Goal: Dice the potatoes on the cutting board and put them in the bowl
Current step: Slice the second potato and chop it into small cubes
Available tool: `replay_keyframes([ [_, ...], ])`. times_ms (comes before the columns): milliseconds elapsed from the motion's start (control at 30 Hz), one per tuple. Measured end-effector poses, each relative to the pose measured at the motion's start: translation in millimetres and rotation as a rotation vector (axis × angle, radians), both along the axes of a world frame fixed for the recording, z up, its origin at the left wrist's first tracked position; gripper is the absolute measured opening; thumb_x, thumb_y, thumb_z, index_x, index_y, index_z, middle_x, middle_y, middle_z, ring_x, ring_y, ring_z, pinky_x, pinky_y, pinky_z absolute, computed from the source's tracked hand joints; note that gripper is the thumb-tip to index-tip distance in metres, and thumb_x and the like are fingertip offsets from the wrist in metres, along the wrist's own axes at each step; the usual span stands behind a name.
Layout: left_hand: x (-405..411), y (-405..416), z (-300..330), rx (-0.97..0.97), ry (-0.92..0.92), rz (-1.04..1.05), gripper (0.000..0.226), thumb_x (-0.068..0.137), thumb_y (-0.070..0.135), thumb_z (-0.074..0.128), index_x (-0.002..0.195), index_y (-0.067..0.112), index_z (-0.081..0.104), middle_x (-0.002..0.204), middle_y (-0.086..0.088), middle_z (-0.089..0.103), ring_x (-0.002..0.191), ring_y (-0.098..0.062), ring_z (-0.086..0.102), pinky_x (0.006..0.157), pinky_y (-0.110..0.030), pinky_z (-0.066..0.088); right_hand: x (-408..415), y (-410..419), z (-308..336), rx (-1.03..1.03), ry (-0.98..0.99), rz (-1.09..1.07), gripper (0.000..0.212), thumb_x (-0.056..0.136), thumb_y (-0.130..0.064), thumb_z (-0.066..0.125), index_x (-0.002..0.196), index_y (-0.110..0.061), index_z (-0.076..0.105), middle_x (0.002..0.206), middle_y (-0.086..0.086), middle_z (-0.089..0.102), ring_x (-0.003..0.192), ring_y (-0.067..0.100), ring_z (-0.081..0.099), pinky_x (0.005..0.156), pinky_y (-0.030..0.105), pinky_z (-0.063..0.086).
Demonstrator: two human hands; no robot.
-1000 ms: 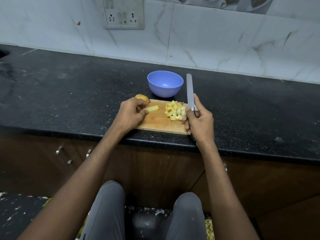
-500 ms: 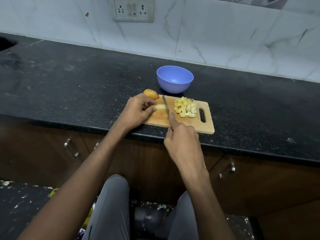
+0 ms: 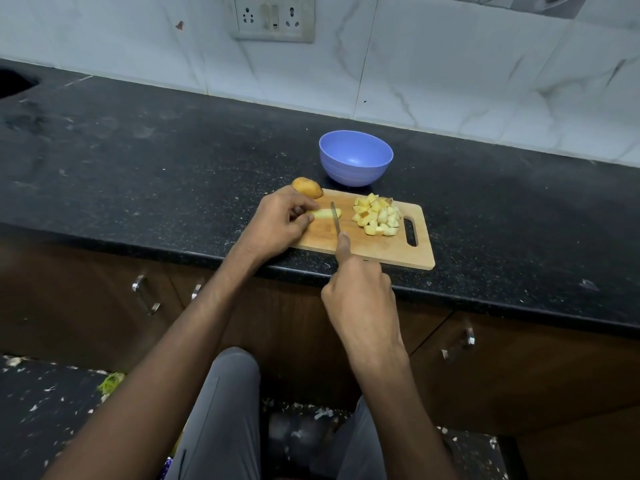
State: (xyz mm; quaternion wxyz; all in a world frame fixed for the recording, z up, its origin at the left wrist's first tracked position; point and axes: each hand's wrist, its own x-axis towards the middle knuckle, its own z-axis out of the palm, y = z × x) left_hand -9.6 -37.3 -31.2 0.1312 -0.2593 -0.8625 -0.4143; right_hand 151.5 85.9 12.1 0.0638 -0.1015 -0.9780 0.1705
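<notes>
A wooden cutting board [image 3: 377, 249] lies at the counter's front edge. On its left part lies a pale potato strip [image 3: 325, 213], pinched at its left end by my left hand [image 3: 277, 223]. My right hand [image 3: 358, 292] grips a knife [image 3: 335, 220] with the index finger along its spine; the blade stands edge-down across the strip near its right end. A heap of potato dice [image 3: 377, 216] sits on the board's right part. An unpeeled potato piece [image 3: 307, 187] rests at the board's far left corner. The blue bowl [image 3: 356, 157] stands empty just behind the board.
The black stone counter [image 3: 138, 161] stretches to both sides. A tiled wall with a socket plate [image 3: 273, 17] rises behind. A sink opening [image 3: 14, 83] shows at the far left. Cabinet doors with metal handles [image 3: 145, 299] are below the counter.
The knife came down from pointing upright beside the dice and now stands across the potato strip. The right hand moved left and toward me. My view shifted, showing more of the board.
</notes>
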Motion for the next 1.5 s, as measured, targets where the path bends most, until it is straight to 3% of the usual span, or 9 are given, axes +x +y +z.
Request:
replay_keyframes([
  [167,0.6,-1.5,-0.1,0.012,-0.022,0.010,0.021,0.091,0.012,0.073,0.111,0.016,0.077,0.099,0.009,0.062,0.081,-0.002,0.056,0.077,-0.012,0.040,-11.9,-0.9,12.2,-0.025,-0.087,0.010,0.068,0.104,-0.014,0.051,0.165,-0.016,0.021,0.121,0.012,0.061,0.110,0.031,0.061,0.078,0.035,0.041],
  [333,3.4,-2.0,2.4,0.054,-0.062,0.021,0.031,0.091,0.011,0.074,0.121,0.018,0.073,0.097,0.006,0.067,0.085,-0.008,0.063,0.081,-0.018,0.049,-19.1,8.2,18.1,-0.151,-0.096,0.013,0.064,0.104,-0.014,0.050,0.164,-0.022,0.028,0.126,0.012,0.059,0.111,0.030,0.060,0.084,0.039,0.048],
  [433,4.6,-1.8,3.6,0.102,-0.087,0.012,0.039,0.090,0.006,0.074,0.126,0.019,0.070,0.095,0.006,0.070,0.085,-0.011,0.065,0.085,-0.022,0.053,-15.6,11.5,14.4,-0.200,-0.029,-0.003,0.061,0.105,-0.015,0.047,0.163,-0.024,0.030,0.115,0.010,0.064,0.103,0.028,0.063,0.088,0.043,0.055],
  [567,4.8,-1.7,4.4,0.139,-0.112,0.023,0.046,0.088,0.006,0.076,0.131,0.016,0.064,0.095,0.007,0.070,0.083,-0.008,0.065,0.085,-0.021,0.054,-7.5,9.0,12.4,-0.215,0.077,0.004,0.061,0.106,-0.015,0.045,0.164,-0.025,0.028,0.089,0.002,0.061,0.085,0.021,0.060,0.078,0.038,0.054],
  [733,4.6,-1.0,4.3,0.143,-0.121,0.037,0.047,0.087,0.007,0.077,0.132,0.015,0.064,0.095,0.008,0.071,0.081,-0.006,0.065,0.084,-0.019,0.053,-3.2,-0.9,9.8,-0.127,0.004,0.034,0.064,0.106,-0.016,0.044,0.166,-0.024,0.021,0.112,0.008,0.066,0.108,0.028,0.061,0.079,0.036,0.043],
  [933,5.1,-0.9,4.4,0.132,-0.119,0.039,0.045,0.087,0.006,0.077,0.130,0.016,0.066,0.096,0.008,0.071,0.085,-0.009,0.067,0.084,-0.016,0.052,-5.2,-4.4,9.8,-0.093,-0.043,0.028,0.067,0.104,-0.013,0.048,0.165,-0.020,0.021,0.113,0.010,0.065,0.105,0.028,0.064,0.079,0.036,0.048],
  [1067,6.7,-0.8,4.9,0.130,-0.120,0.057,0.044,0.088,0.006,0.076,0.129,0.018,0.066,0.095,0.010,0.071,0.083,-0.004,0.065,0.083,-0.013,0.051,-8.6,-8.5,14.2,-0.063,-0.094,0.041,0.068,0.104,-0.013,0.050,0.165,-0.018,0.021,0.123,0.013,0.062,0.113,0.031,0.062,0.087,0.039,0.050],
  [1367,11.6,-3.2,6.6,0.173,-0.116,0.130,0.040,0.082,0.015,0.084,0.121,0.021,0.073,0.087,0.014,0.076,0.088,0.001,0.068,0.092,-0.022,0.053,-8.5,3.0,17.8,-0.183,0.025,0.036,0.064,0.105,-0.015,0.047,0.164,-0.026,0.027,0.095,0.002,0.059,0.093,0.024,0.061,0.083,0.040,0.054],
  [1500,11.6,-2.9,6.8,0.180,-0.120,0.138,0.040,0.082,0.016,0.084,0.120,0.018,0.074,0.089,0.012,0.077,0.090,0.003,0.070,0.094,-0.024,0.054,-0.8,-5.1,16.2,-0.156,0.013,0.075,0.063,0.106,-0.016,0.045,0.165,-0.027,0.024,0.106,0.008,0.063,0.104,0.029,0.062,0.086,0.040,0.051],
])
